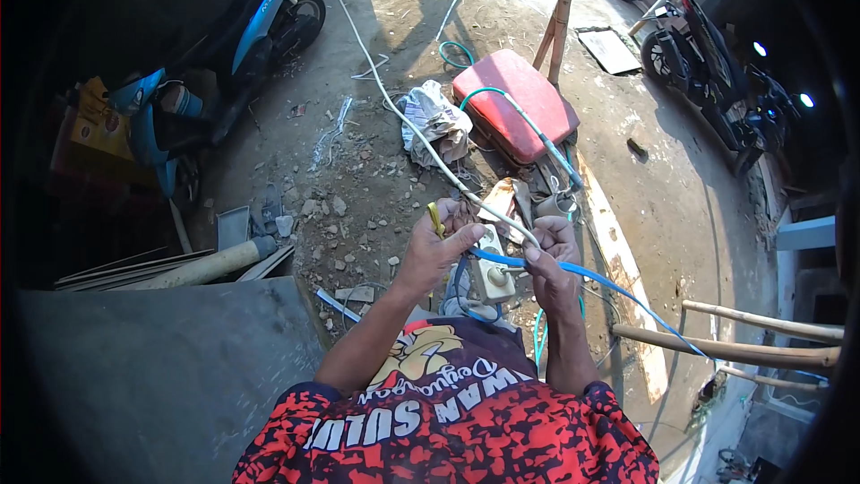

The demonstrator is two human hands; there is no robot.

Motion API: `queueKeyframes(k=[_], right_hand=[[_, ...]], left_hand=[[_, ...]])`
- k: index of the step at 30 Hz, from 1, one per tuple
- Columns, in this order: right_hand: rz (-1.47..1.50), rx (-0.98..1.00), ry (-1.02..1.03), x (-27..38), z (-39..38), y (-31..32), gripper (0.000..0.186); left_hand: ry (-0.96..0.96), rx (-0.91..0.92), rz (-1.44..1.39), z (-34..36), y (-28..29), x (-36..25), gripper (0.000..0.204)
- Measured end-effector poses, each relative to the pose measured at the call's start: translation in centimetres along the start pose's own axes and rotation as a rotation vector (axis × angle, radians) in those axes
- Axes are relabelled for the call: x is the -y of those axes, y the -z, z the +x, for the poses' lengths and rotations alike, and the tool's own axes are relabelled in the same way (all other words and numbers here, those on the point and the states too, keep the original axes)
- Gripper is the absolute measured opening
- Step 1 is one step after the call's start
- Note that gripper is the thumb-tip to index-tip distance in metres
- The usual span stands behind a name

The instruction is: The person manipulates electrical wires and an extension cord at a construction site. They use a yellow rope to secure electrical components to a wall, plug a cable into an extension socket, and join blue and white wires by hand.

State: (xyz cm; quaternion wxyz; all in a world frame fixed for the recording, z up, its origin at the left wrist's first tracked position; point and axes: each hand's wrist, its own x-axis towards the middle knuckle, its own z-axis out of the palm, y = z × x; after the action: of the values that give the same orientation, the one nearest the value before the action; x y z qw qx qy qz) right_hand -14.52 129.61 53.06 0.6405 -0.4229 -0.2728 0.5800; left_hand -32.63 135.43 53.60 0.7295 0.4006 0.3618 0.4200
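Observation:
My left hand (pixel 439 249) is closed, its thumb pointing at one end of a flat blue strip or cable (pixel 618 285). A yellow loop (pixel 435 219), like a tool handle, shows at its fingers; the rest is hidden. My right hand (pixel 553 262) pinches a white cable (pixel 412 122), which comes down from the far left and bends at the fingertips. The blue strip also passes by the right hand's fingers and trails off to the right. Below and between the hands lies a white power strip (pixel 490 290) with a round plug (pixel 498 276) in it.
Ahead lie a red case-like box (pixel 524 94), a crumpled whitish sack (pixel 435 124) and a green-blue hose (pixel 528 121). A wooden plank (pixel 627 291) and bamboo poles (pixel 726 345) are at right. Motorbikes (pixel 260 27) stand around; rubble covers the ground. A grey slab (pixel 170 376) fills the near left.

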Motion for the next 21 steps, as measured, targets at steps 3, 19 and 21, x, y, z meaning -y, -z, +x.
queueKeyframes(k=[3,19,21], right_hand=[[0.024,0.024,-0.001,0.1,0.6,2.1,0.056],[-0.399,0.102,0.137,0.8,2.2,5.8,0.031],[-0.414,0.105,0.147,-0.2,2.6,6.1,0.033]], left_hand=[[-0.041,0.013,0.233,1.7,0.1,0.4,0.025],[-0.005,0.082,0.060,4.4,-2.6,2.0,0.023],[0.005,0.071,0.083,4.3,-2.2,1.9,0.023]])
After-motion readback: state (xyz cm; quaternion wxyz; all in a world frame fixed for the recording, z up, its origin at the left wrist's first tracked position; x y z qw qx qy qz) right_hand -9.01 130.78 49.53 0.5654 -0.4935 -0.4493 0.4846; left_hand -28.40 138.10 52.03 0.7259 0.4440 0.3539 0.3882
